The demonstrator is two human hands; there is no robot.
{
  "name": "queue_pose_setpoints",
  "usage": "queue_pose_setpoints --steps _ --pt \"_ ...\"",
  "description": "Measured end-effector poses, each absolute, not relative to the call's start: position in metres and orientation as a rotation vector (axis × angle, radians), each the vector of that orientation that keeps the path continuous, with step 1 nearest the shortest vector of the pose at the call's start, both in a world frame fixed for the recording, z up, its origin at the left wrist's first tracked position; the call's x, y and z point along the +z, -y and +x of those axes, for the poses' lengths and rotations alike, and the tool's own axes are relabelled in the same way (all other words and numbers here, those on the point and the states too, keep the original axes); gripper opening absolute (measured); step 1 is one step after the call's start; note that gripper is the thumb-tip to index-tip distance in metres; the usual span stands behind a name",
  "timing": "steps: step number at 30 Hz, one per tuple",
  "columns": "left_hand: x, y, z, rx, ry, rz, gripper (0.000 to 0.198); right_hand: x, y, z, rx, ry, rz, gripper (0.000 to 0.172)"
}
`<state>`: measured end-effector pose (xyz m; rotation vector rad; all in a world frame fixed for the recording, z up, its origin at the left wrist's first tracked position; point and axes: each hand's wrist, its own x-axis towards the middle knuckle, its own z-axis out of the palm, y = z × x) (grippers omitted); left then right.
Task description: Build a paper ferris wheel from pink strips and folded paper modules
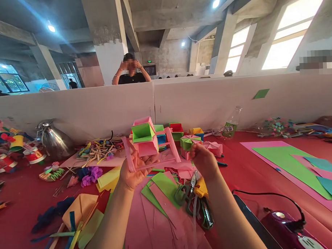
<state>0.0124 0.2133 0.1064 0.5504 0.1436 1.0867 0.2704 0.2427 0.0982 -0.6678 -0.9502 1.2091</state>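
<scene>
I hold a pink paper-strip frame [156, 154] up over the red table [27, 194]. My left hand [133, 173] grips its left upright and lower bar, fingers curled round the strips. My right hand [202, 160] is closed at the frame's right end, its fingertips hidden behind the knuckles. Just behind the frame stand folded paper boxes, pink and green [142, 134]. Below my hands lie pink and green paper sheets [163, 190], scissors [189, 198] and a yellow utility knife [202, 188].
More folded boxes [192, 138] and a bottle [231, 124] stand by the white partition [154, 103]. A metal kettle [53, 139], wooden sticks [100, 150], paper flowers and cups lie left. Coloured sheets [292, 165] lie right; a corded device [289, 227] sits near right. A person stands behind the partition.
</scene>
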Motion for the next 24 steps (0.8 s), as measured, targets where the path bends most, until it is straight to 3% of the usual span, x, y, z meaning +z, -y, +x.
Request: queue_pose_setpoints --steps 3,7,11,24 --pt "0.106 -0.216 0.009 1.072 -0.13 0.569 0.046 0.103 -0.244 0.287 1.132 0.907 -0.657 0.032" --pt "0.103 -0.215 0.012 1.057 -0.112 0.582 0.044 0.099 -0.241 0.272 1.177 1.004 -0.752 0.021" --pt "0.101 -0.212 0.018 1.058 -0.145 0.568 0.039 0.091 -0.237 0.236 1.313 1.145 -0.792 0.03" --pt "0.107 -0.208 0.025 1.052 -0.185 0.619 0.021 0.078 -0.231 0.195 1.368 1.107 -0.678 0.023"
